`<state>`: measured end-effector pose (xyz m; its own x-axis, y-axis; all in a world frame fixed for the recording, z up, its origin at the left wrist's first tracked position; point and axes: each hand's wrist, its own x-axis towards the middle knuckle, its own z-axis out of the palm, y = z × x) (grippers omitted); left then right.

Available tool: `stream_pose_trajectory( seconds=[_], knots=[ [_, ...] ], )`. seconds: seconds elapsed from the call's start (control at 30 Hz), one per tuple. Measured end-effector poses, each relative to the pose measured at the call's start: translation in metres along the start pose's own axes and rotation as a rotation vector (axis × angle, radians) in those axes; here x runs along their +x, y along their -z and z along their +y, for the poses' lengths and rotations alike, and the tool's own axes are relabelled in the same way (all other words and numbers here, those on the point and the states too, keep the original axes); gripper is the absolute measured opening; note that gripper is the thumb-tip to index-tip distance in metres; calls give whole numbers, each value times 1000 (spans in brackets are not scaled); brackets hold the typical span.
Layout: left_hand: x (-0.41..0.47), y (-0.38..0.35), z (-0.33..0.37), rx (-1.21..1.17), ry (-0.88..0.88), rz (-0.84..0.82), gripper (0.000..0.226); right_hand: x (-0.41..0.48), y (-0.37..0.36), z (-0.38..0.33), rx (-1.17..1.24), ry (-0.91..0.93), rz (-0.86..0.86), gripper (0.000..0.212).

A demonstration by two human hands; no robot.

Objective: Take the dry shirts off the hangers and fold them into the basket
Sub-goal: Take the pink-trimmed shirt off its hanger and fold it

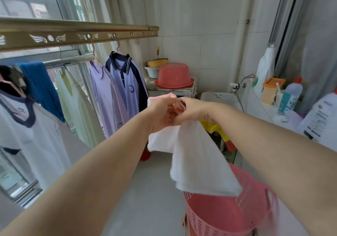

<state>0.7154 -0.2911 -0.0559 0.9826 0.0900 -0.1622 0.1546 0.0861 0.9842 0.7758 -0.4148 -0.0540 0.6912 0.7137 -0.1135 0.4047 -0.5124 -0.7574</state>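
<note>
My left hand [162, 113] and my right hand [193, 111] meet at chest height, both gripping the top of a white shirt [197, 159] with a pink edge. The shirt hangs down folded over, its lower corner above the pink perforated basket [226, 215] at the lower right. On the brass drying rail [78, 33] at the left hang several shirts on hangers: a blue polo with navy collar [127, 82], a lilac shirt [105, 93], a pale yellow shirt [76, 97] and a white shirt with navy trim [36, 132].
A blue garment [40, 84] hangs over the window bar. An upturned pink basin [174, 75] and bowls sit on a stand at the back. A counter at the right holds detergent bottles [290, 97]. A yellow-and-red stool [218, 132] stands behind the basket.
</note>
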Motion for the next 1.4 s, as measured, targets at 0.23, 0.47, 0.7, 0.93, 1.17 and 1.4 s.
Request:
stream_pose_trajectory(
  seconds=[0.23, 0.47, 0.7, 0.93, 1.17, 1.4],
  knots=[
    [-3, 5, 14, 1360, -404, 440, 43, 6, -1, 11, 30, 6, 246, 41],
    [-12, 26, 16, 1373, -330, 282, 91, -3, -4, 1, 150, 78, 158, 67],
    [-27, 39, 30, 1278, -71, -23, 68, -8, -15, -4, 226, 131, -49, 52],
    [-26, 55, 10, 1289, -82, 118, 49, 8, -30, -1, 3, 141, 142, 50],
    [-27, 63, 17, 1598, -64, -59, 39, 26, -107, 46, -167, -15, 164, 47],
    [-37, 93, 21, 1679, 3, -95, 34, 27, -145, 77, -181, -105, 69, 18]
  ],
)
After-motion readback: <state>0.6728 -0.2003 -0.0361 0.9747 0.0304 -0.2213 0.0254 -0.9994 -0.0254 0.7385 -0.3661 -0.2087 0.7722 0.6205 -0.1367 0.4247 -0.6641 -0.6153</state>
